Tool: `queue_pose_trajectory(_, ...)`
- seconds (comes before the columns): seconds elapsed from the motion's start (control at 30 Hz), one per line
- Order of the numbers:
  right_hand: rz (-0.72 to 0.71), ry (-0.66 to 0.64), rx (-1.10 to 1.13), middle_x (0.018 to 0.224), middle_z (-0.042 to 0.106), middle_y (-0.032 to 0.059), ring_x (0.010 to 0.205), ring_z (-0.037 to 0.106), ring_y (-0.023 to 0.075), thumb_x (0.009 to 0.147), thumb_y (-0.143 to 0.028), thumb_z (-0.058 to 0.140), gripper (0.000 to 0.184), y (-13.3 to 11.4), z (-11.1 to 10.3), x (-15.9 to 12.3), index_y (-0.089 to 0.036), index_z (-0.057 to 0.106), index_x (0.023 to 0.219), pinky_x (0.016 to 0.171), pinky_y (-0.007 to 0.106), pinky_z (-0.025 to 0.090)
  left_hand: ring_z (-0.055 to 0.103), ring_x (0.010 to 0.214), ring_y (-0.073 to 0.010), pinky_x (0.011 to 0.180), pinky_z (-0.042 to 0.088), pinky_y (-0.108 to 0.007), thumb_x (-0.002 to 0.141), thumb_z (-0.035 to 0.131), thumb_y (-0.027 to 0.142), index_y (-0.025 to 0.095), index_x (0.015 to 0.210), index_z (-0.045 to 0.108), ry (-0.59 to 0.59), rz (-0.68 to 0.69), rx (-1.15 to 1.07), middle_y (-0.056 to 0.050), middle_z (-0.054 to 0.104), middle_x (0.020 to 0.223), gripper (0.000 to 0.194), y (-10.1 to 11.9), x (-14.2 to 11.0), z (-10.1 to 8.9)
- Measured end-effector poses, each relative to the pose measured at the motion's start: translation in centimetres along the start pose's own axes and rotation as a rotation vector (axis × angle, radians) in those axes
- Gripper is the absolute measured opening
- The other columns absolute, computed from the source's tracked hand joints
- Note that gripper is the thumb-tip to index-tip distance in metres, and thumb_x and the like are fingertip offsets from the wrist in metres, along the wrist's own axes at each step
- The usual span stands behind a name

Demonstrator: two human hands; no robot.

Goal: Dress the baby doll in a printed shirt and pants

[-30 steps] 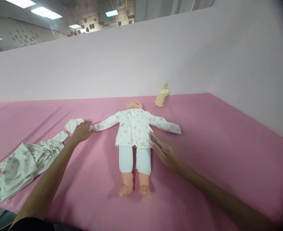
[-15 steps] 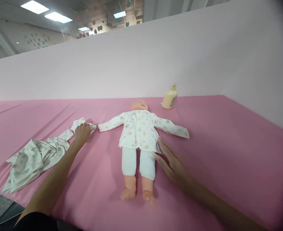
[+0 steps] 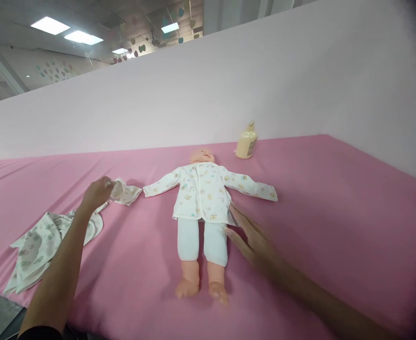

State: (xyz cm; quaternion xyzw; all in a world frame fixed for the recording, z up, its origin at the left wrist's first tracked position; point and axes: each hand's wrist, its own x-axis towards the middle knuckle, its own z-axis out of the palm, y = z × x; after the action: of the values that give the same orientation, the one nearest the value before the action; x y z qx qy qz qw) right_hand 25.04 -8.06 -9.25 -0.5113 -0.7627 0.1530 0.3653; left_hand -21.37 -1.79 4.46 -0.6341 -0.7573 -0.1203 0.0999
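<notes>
A baby doll (image 3: 190, 276) lies on its back in the middle, feet towards me. It wears a white printed long-sleeved top (image 3: 202, 191) and white pants (image 3: 188, 236); both sleeves spread outward. My right hand (image 3: 253, 238) rests with fingers apart against the top's lower hem and the pants, on the right side. To the left, my left hand (image 3: 97, 191) pinches the left end of a small white printed cloth piece (image 3: 125, 192), whose exact kind I cannot make out. A larger crumpled printed baby garment (image 3: 39, 243) lies below that hand, partly covered by my forearm.
A pale yellow pump bottle (image 3: 246, 143) stands behind the doll, to the right, near the white wall (image 3: 151, 113). Pink sheeting (image 3: 317, 236) covers the table. Its front edge shows at lower left, and something pale lies at the far left edge.
My left hand has moved left, pulling up on the end of the small cloth piece, which now looks more opened out. My right hand stays at the doll's side. The view has tilted slightly.
</notes>
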Motion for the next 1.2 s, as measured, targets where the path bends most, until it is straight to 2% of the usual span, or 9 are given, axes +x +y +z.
queue_pose_trajectory(0.1,0.02,0.009,0.033,0.154,0.044,0.0088,0.141,0.043,0.034,0.097,-0.048,0.047,0.063,0.0,-0.1,0.0,-0.03,0.03,0.155,0.11,0.06,0.043,0.05,0.081,-0.0115,0.069,0.037,-0.023,0.101,0.033,0.04,0.013,0.114,0.055,0.28,-0.082,-0.109,-0.004,0.061,0.096,0.037,1.8,0.4,-3.9)
queue_pose_trajectory(0.17,0.012,0.046,0.057,0.153,0.046,0.0068,0.139,0.044,0.0355,0.095,-0.048,0.05,0.06,-0.4,-0.3,0.3,-0.032,0.036,0.152,0.109,0.062,0.043,0.047,0.071,-0.0086,0.063,0.036,-0.021,0.092,0.056,0.047,0.014,0.096,0.062,0.473,-0.082,-0.588,0.001,0.057,0.08,0.033,3.9,0.0,-6.9)
queue_pose_trajectory(0.27,-0.063,0.159,0.085,0.142,0.056,0.0019,0.132,0.052,0.0364,0.093,-0.044,0.055,0.045,-2.2,-1.4,1.2,-0.043,0.049,0.138,0.104,0.064,0.045,0.052,0.063,-0.0084,0.055,0.041,-0.021,0.084,0.069,0.042,0.017,0.089,0.066,0.357,0.04,-1.239,0.002,0.059,0.072,0.026,8.1,-2.0,-10.7)
queue_pose_trajectory(0.37,-0.175,0.261,0.121,0.13,0.063,0.0036,0.126,0.056,0.0328,0.092,-0.034,0.059,0.033,-5.9,-3.2,2.8,-0.041,0.057,0.124,0.103,0.057,0.046,0.055,0.059,-0.008,0.05,0.042,-0.02,0.084,0.069,0.032,0.017,0.085,0.068,0.256,0.154,-1.432,0.001,0.062,0.073,0.015,12.4,-4.2,-12.4)
queue_pose_trajectory(0.47,-0.183,0.284,0.194,0.119,0.067,0.0056,0.117,0.061,0.0312,0.092,-0.038,0.06,0.024,-10.8,-5.4,4.6,-0.034,0.062,0.115,0.098,0.052,0.049,0.06,0.062,-0.0099,0.053,0.048,-0.021,0.086,0.068,0.034,0.02,0.086,0.067,0.059,0.179,-1.533,0.0,0.064,0.076,0.014,15.6,-5.4,-12.2)
queue_pose_trajectory(0.7,-0.053,-0.086,0.404,0.109,0.07,0.007,0.099,0.065,0.0236,0.084,-0.053,0.067,0.042,-17.8,-8.1,8.7,-0.023,0.066,0.113,0.08,0.037,0.053,0.062,0.061,-0.0109,0.052,0.048,-0.021,0.087,0.067,0.043,0.021,0.104,0.062,-0.446,0.286,-1.54,0.0,0.065,0.079,0.029,17.9,-6.5,-11.2)
queue_pose_trajectory(0.83,-0.039,-0.195,0.564,0.083,0.069,0.0039,0.077,0.063,0.0181,0.083,-0.048,0.068,0.03,-18.0,-8.1,9.8,-0.019,0.069,0.092,0.065,0.03,0.05,0.063,0.065,-0.0116,0.055,0.049,-0.021,0.086,0.066,0.047,0.023,0.114,0.06,-0.43,0.295,-1.513,-0.002,0.066,0.085,0.038,17.3,-6.7,-11.2)
queue_pose_trajectory(1.07,0.087,0.083,0.597,0.073,0.065,0.0015,0.068,0.059,0.0147,0.085,-0.041,0.066,0.021,-16.3,-9.0,10.4,-0.02,0.064,0.081,0.059,0.027,0.046,0.067,0.078,-0.016,0.065,0.054,-0.024,0.078,0.077,0.038,0.021,0.115,0.062,-0.485,0.299,-1.55,-0.006,0.068,0.1,0.044,16.4,-6.2,-11.0)
queue_pose_trajectory(1.2,0.09,0.163,0.517,0.078,0.064,0.0026,0.072,0.061,0.0168,0.089,-0.045,0.061,0.024,-16.7,-9.1,9.3,-0.021,0.06,0.086,0.061,0.029,0.049,0.064,0.07,-0.0133,0.06,0.051,-0.022,0.079,0.075,0.037,0.021,0.106,0.062,-0.38,0.206,-1.55,-0.004,0.068,0.091,0.034,17.3,-6.2,-10.6)
